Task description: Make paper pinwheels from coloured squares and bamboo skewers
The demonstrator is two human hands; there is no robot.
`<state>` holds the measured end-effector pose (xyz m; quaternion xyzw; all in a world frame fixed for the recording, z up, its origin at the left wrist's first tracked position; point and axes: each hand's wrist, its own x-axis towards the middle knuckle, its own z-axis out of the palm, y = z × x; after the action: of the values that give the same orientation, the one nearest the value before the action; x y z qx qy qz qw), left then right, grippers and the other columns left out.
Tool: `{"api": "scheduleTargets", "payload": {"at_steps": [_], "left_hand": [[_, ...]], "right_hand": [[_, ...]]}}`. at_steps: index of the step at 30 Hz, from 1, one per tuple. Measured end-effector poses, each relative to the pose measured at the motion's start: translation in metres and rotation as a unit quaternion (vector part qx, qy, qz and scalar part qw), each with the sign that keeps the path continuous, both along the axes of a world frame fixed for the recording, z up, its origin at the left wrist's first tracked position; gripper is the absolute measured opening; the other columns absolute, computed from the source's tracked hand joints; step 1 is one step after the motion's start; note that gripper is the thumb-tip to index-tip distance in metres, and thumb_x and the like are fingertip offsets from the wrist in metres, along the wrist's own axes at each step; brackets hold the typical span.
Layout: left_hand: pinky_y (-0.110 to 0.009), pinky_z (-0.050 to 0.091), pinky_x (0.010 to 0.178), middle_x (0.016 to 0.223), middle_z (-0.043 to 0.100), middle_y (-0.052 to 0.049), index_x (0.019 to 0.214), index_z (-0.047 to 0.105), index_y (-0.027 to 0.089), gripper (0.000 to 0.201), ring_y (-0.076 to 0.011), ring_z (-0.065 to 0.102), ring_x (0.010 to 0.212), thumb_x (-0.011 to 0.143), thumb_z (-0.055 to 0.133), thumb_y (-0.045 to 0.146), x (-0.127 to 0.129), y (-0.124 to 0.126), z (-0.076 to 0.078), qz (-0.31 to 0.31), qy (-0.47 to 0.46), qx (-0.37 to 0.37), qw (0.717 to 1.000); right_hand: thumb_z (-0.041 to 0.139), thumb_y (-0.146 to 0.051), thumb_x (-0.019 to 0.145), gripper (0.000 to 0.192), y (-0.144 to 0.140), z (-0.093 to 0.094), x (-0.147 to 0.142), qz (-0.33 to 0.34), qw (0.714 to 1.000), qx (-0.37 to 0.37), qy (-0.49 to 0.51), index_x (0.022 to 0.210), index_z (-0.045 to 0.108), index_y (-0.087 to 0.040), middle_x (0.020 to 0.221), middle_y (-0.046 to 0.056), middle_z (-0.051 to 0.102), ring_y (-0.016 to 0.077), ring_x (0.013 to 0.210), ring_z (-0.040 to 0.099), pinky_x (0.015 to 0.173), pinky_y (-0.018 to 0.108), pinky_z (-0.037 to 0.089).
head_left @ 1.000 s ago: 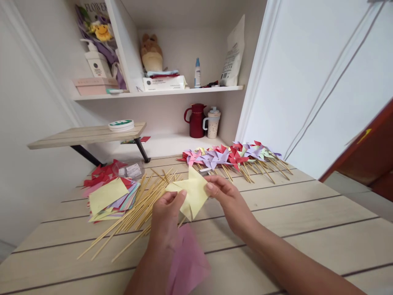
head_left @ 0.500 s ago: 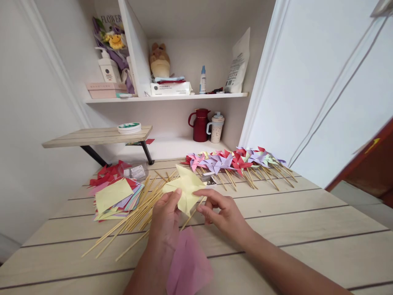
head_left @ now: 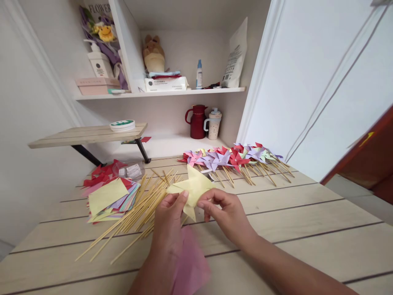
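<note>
Both my left hand [head_left: 167, 215] and right hand [head_left: 225, 211] pinch the half-folded yellow paper [head_left: 192, 189]; finished pinwheels [head_left: 229, 157] beyond my fingertips, sticks [head_left: 139, 209] unused left.

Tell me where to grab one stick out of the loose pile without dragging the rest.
Probably the near tip of an outlying stick, from the table's near-left. The sticks fan apart toward the front edge, while their far ends bunch together beside the paper stack. Pinch the tip and pull it along its length.
</note>
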<state>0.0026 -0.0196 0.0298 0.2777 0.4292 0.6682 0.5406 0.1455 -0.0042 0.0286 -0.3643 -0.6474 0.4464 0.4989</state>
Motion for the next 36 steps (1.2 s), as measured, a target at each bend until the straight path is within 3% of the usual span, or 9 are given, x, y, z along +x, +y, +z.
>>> {"api": "scheduleTargets", "payload": {"at_steps": [17, 24, 36], "left_hand": [[-0.025, 0.049, 0.065, 0.075, 0.075, -0.005, 0.074, 0.075, 0.015, 0.026, -0.0146, 0.064, 0.067, 0.057, 0.088, 0.03, 0.002, -0.001, -0.007, 0.031, 0.044, -0.006, 0.999], [-0.024, 0.047, 0.063, 0.066, 0.07, -0.002, 0.075, 0.076, 0.014, 0.026, -0.0144, 0.063, 0.066, 0.058, 0.088, 0.03, 0.006, -0.005, 0.0, 0.04, 0.064, -0.005, 0.997], [-0.025, 0.049, 0.063, 0.073, 0.076, -0.005, 0.073, 0.077, 0.015, 0.022, -0.0162, 0.066, 0.065, 0.055, 0.086, 0.025, 0.011, -0.004, 0.01, 0.067, 0.089, -0.007, 0.994]], "right_hand": [[0.074, -0.049, 0.079, 0.036, -0.001, -0.006, -0.005, -0.043, 0.992, -0.086, 0.085, 0.069, 0.058, -0.019, 0.052, -0.003, 0.056, 0.0107, 0.045, 0.049, 0.045, 0.023, 0.04], [0.074, -0.047, 0.08, 0.034, -0.002, -0.003, -0.005, -0.066, 0.991, -0.08, 0.087, 0.069, 0.059, -0.019, 0.05, -0.003, 0.056, 0.0102, 0.043, 0.049, 0.044, 0.023, 0.04], [0.075, -0.049, 0.078, 0.037, -0.002, -0.003, -0.004, -0.062, 0.991, -0.078, 0.09, 0.066, 0.057, -0.02, 0.05, -0.003, 0.055, 0.0108, 0.043, 0.048, 0.044, 0.024, 0.039]]}}
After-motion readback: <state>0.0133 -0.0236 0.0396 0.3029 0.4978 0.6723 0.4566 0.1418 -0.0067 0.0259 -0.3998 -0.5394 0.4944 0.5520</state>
